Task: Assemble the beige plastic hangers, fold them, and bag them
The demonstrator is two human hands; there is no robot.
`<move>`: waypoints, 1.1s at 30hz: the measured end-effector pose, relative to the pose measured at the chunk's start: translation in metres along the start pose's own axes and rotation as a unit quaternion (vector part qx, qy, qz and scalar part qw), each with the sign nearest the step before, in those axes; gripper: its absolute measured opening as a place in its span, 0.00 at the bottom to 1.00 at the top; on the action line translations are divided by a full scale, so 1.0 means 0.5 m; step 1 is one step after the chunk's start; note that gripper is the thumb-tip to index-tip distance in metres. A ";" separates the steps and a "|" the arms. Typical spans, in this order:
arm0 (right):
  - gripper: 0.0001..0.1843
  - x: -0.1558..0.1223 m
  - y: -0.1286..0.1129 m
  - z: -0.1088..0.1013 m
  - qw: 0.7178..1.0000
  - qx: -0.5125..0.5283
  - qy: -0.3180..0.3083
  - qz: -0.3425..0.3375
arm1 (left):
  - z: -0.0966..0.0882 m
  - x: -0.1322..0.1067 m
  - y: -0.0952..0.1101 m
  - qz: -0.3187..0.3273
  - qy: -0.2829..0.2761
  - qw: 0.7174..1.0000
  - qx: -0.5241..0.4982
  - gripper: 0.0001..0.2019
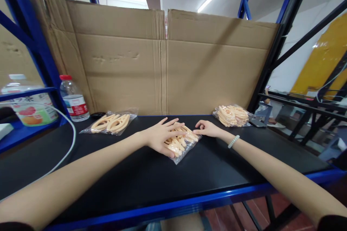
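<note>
A clear plastic bag of pale beige looped pieces (177, 144) lies on the black tabletop in front of me. My left hand (161, 135) rests flat across it with its fingers spread, hiding part of the contents. At the bag's right edge is my right hand (207, 129), its fingers curled and their tips pinched at the plastic. A pale beaded bracelet (233, 141) circles the right wrist. Another bag of looped pieces (111, 123) sits to the left, and a fuller bag of similar pieces (232, 115) sits at the back right.
Cardboard panels (121, 65) wall off the back. At left stand a red-capped water bottle (74, 101) and a larger labelled jug (32, 106), with a white cable (73, 133) near them. A phone-like flat object (257, 122) lies at right. The table has a blue front edge (173, 207).
</note>
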State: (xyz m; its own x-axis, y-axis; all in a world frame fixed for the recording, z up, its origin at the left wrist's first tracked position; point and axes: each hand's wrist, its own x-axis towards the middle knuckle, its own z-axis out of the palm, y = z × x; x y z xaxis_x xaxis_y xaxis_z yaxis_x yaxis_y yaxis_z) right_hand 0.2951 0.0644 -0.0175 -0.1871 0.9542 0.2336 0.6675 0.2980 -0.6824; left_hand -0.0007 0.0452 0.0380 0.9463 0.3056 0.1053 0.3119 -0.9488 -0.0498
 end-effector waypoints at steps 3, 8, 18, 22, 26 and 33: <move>0.21 0.009 0.009 -0.017 0.999 0.009 0.037 -0.013 | 0.019 0.025 -0.010 0.053 0.022 0.998 -0.004 0.39; 0.17 0.009 0.032 -0.069 0.986 0.032 0.158 -0.033 | 0.055 0.061 -0.007 0.021 0.073 0.997 -0.006 0.36; 0.11 -0.008 0.102 -0.196 0.917 0.033 0.397 0.018 | 0.107 0.269 0.008 -0.057 0.123 0.990 -0.026 0.30; 0.11 -0.014 0.113 -0.211 0.907 0.030 0.420 0.023 | 0.122 0.352 0.000 -0.109 0.135 0.984 -0.023 0.31; 0.11 -0.014 0.115 -0.219 0.901 0.025 0.432 0.023 | 0.136 0.410 -0.006 -0.177 0.141 0.974 -0.017 0.32; 0.10 -0.017 0.112 -0.227 0.895 0.015 0.443 0.040 | 0.146 0.466 -0.006 -0.221 0.123 0.967 -0.013 0.28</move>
State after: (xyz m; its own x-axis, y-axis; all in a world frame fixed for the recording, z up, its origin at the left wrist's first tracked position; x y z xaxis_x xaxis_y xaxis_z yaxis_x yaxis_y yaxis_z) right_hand 0.4156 0.0698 0.0209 0.5150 0.5792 0.6319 0.6311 0.2426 -0.7368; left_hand 0.2250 0.1252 -0.0100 0.6714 0.6563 0.3442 0.6757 -0.7329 0.0795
